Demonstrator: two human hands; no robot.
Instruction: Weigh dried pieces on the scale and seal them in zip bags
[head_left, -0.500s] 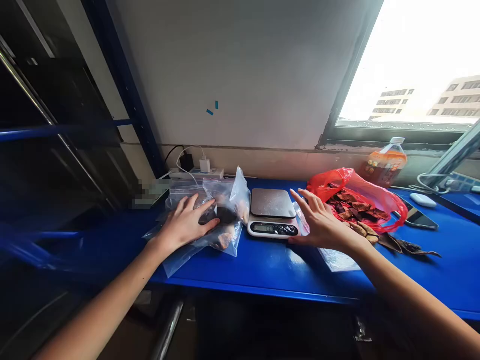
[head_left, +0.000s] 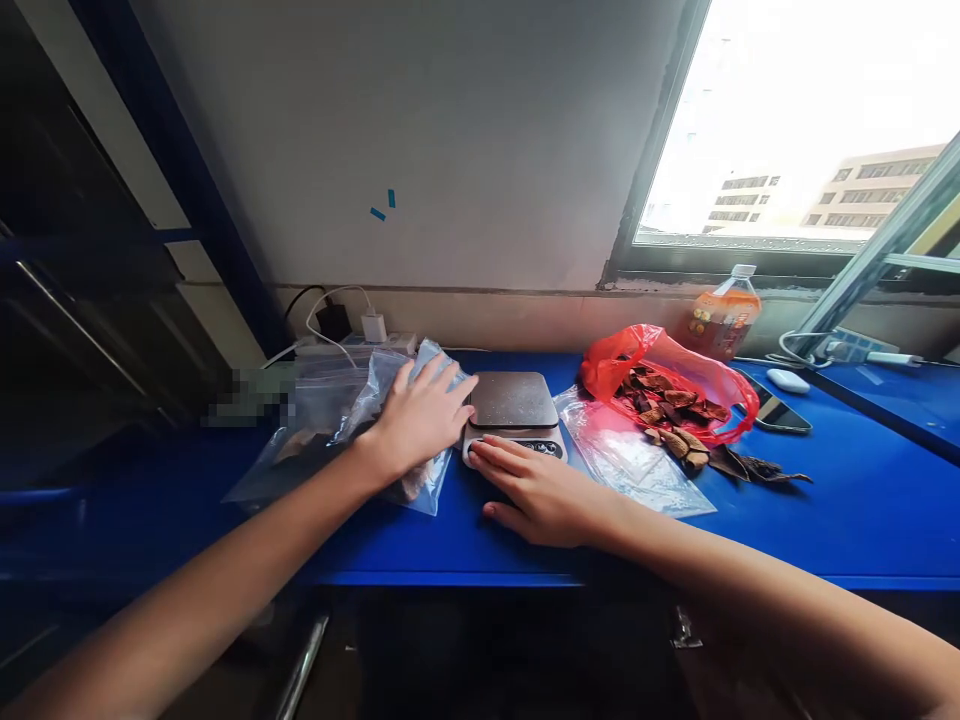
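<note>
In the middle of the blue table stands a kitchen scale (head_left: pixel 513 399) with a bare metal plate. My left hand (head_left: pixel 420 415) is open, fingers spread over a clear zip bag (head_left: pixel 433 490), its fingertips at the scale's left edge. What that bag holds is partly hidden under the hand. My right hand (head_left: pixel 536 490) lies open at the front of the scale, its stretched fingers covering the display and leaving some buttons in view. Further left lies another zip bag (head_left: pixel 300 420) with brownish pieces in it.
Right of the scale lies a flat clear bag (head_left: pixel 637 470). A red plastic bag (head_left: pixel 720 385) holds dried brown pieces, with more pieces (head_left: pixel 682 450) before it. Behind are a drink bottle (head_left: pixel 724 315), a phone (head_left: pixel 776 405) and a white case (head_left: pixel 787 381). Chargers (head_left: pixel 373 325) sit by the wall.
My right hand has moved from the scale's right side onto its front panel. My left hand has shifted right across the bags towards the scale. The view has turned somewhat to the right.
</note>
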